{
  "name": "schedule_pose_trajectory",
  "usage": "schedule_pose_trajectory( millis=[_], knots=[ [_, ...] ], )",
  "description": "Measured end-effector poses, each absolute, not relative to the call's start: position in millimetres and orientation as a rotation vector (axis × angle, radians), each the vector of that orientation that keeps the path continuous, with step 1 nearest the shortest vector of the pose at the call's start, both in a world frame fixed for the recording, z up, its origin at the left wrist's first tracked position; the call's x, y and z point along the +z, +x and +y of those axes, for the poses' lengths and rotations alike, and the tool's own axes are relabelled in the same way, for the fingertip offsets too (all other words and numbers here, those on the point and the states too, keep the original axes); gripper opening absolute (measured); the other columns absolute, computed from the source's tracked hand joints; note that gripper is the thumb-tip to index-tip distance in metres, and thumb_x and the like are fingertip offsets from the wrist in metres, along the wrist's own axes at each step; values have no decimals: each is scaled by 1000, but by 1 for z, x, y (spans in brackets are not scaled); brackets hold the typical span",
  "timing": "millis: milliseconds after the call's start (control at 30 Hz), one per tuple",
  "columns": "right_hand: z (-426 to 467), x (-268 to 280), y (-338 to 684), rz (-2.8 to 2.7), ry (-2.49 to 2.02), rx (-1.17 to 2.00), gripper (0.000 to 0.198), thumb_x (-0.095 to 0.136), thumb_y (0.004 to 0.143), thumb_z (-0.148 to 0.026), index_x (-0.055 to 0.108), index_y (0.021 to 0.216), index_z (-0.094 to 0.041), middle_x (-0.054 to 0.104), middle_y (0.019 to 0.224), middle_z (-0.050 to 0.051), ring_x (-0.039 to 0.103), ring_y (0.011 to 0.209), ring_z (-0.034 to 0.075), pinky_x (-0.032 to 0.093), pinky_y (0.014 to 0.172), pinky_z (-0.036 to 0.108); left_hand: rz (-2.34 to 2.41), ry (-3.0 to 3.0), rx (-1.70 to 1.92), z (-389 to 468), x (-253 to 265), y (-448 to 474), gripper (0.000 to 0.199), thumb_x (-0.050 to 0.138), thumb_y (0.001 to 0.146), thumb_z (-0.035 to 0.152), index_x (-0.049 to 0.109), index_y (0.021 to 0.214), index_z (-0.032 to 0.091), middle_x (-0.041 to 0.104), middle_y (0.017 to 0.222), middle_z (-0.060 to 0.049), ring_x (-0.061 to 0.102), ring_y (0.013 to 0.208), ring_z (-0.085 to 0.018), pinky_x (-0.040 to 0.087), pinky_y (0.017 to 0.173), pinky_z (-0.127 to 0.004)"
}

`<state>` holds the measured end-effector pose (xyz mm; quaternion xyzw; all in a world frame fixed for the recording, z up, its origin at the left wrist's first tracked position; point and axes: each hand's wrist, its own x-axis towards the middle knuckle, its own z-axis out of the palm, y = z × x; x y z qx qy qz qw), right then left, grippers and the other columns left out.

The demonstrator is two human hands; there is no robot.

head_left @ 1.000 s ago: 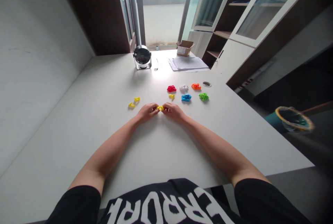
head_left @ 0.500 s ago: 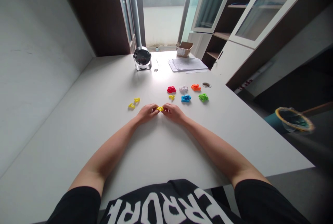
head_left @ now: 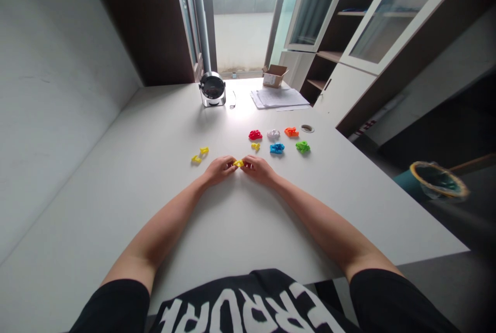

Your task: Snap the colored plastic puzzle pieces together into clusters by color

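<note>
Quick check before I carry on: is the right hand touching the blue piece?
Apart. The head view shows bare white tabletop between the right hand and the blue piece.

Yellow pc [head_left: 238,163] ptly hid by hands [head_left: 219,170], bin [head_left: 408,183] blurry, shirt [head_left: 267,279] cut off @ btm

Coloured pieces [head_left: 277,148] and papers [head_left: 282,98] lie on a white table [head_left: 240,224].
</note>
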<state>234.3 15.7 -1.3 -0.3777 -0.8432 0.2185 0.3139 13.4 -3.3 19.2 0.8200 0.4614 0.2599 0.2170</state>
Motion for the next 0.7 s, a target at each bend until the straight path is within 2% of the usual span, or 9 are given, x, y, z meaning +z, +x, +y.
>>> schedule_pose_trajectory(
  millis=[700],
  knots=[
    [16, 0, 234, -2224, -989, 599, 10, 58, 88, -28, 61, 84, -20, 60, 80, 1, 50, 66, 12, 38, 63, 23, 1296, 2271, 699, -2, 18, 13, 21, 52, 90, 37, 65, 94, 20, 64, 85, -1, 54, 73, -15, 41, 67, -26]
  ],
)
